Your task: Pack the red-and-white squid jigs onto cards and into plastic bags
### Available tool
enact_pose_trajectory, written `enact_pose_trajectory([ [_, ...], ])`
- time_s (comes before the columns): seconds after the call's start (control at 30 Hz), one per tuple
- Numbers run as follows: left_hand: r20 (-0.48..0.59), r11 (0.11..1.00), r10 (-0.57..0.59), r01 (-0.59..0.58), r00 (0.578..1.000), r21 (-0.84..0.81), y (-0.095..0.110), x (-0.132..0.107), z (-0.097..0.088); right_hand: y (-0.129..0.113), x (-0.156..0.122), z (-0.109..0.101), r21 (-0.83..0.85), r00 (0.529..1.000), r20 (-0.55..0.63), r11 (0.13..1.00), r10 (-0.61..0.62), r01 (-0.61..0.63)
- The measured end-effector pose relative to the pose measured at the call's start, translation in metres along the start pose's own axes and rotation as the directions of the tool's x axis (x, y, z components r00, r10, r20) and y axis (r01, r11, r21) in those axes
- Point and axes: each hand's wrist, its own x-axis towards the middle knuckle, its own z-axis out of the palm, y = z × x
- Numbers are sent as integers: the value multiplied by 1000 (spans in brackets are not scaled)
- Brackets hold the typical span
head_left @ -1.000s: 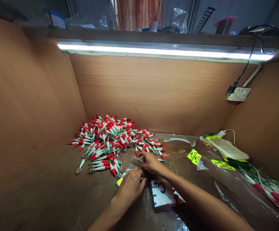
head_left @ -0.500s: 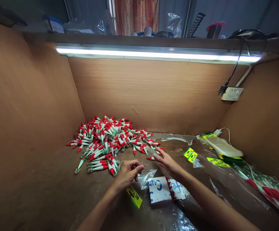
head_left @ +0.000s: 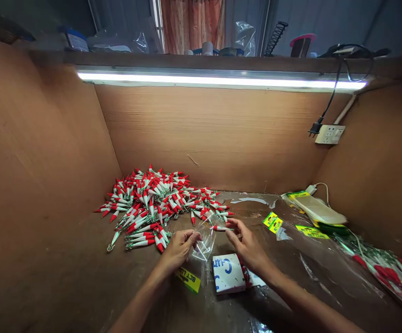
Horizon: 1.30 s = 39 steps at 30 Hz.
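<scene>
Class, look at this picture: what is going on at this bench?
A person works bare-handed at a brown bench. The left hand pinches a clear bag with a yellow label. The right hand holds one red-and-white lure beside the bag's top. A pile of the same lures lies just behind.

Lit tube lamp (head_left: 222,82), wall socket (head_left: 329,134), white lettered block (head_left: 228,274), stacked packets (head_left: 320,210)
</scene>
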Motion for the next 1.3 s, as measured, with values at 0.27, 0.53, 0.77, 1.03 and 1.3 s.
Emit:
enact_pose_trajectory([
  [0.27, 16, 997, -38, 37, 999, 61, -3, 1, -14, -17, -57, 18, -435, 899, 417, 839, -134, 327],
  [0.53, 179, 989, -97, 74, 979, 129, 4, -10, -4, 0, -91, -28, -458, 872, 474, 813, -120, 360],
  [0.77, 300, 984, -129, 84, 945, 159, 6, -13, 4, 60, -128, -86, -750, 996, -39, 662, -74, 20],
  [1.03, 376, 976, -177, 114, 910, 185, 6, -14, 12, 109, -149, -129, -752, 979, -201, 636, 30, -174],
  [1.3, 503, 967, -220, 118, 836, 227, 10, -20, 19, 46, -106, -115, -575, 971, 236, 798, -47, 179],
])
